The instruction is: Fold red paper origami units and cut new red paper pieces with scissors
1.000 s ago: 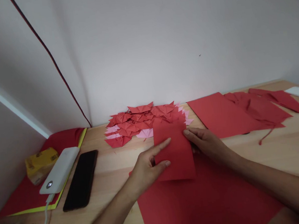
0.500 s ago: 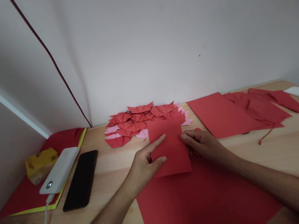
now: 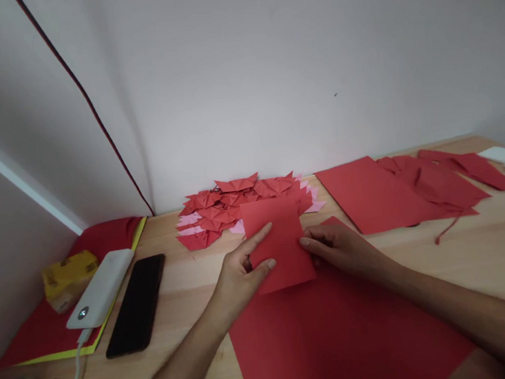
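Note:
A small rectangle of red paper (image 3: 280,235) is held up between my hands, over a large red sheet (image 3: 337,332) on the wooden table. My left hand (image 3: 243,269) grips its left side, thumb and index finger lying across the front and the other fingers hidden behind. At the right edge, my right hand (image 3: 332,244) pinches the paper between thumb and fingers. Behind it lies a pile of folded red and pink paper pieces (image 3: 223,211), partly covered by the held paper.
At left, a black phone (image 3: 136,306) lies beside a white power bank (image 3: 102,289) with a cable, and a yellow packet (image 3: 68,277) rests on red and yellow sheets. A red sheet (image 3: 362,195) and red scraps (image 3: 443,183) lie at back right, near the wall (image 3: 240,81).
Both hands have shifted slightly left with the small red paper, which now tilts a little. My right hand sits slightly lower on the paper's edge.

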The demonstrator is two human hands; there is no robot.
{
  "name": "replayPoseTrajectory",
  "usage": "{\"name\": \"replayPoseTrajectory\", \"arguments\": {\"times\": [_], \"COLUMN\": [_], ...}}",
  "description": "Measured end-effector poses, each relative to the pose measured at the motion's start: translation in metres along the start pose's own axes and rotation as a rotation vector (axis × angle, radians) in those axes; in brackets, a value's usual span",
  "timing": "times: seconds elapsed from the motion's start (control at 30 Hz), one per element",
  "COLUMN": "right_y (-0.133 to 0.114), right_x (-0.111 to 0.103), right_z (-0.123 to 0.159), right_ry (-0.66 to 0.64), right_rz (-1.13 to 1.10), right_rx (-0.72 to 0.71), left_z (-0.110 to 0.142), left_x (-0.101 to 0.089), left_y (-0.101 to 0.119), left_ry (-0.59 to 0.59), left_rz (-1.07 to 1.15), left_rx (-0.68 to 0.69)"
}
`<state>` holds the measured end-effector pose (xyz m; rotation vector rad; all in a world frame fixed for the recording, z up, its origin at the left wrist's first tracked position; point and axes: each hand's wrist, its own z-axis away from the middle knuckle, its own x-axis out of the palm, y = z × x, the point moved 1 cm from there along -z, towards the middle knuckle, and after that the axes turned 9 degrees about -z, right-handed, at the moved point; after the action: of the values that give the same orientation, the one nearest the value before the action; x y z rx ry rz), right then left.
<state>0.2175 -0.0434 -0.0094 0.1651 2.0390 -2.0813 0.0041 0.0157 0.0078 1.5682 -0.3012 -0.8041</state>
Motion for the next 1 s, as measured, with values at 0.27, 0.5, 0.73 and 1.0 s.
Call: {"name": "replayPoseTrajectory", "arguments": {"times": [0.27, 0.5, 0.73, 1.0], "right_y": [-0.001, 0.0017, 0.0043, 0.0027], "right_x": [0.0014, 0.0016, 0.002, 0.0026], "right_z": [0.0027, 0.0017, 0.0016, 0.0043], "right_ry": [0.023, 0.008, -0.021, -0.016], "right_rz": [0.036, 0.078, 0.078, 0.099], "right_rx": [0.004, -0.041, -0.021, 0.001], "left_z": [-0.0006, -0.0003, -0.0014, -0.001], "left_x": [-0.0012, -0.0014, -0.001, -0.0012], "left_y": [-0.0017, -0.0025, -0.0034, -0.0022], "left_ry": [0.019, 0.037, 0.091, 0.158], "left_rz": [0.004, 0.003, -0.015, -0.019], "left_rx": [0.017, 0.003, 0.017, 0.021]}}
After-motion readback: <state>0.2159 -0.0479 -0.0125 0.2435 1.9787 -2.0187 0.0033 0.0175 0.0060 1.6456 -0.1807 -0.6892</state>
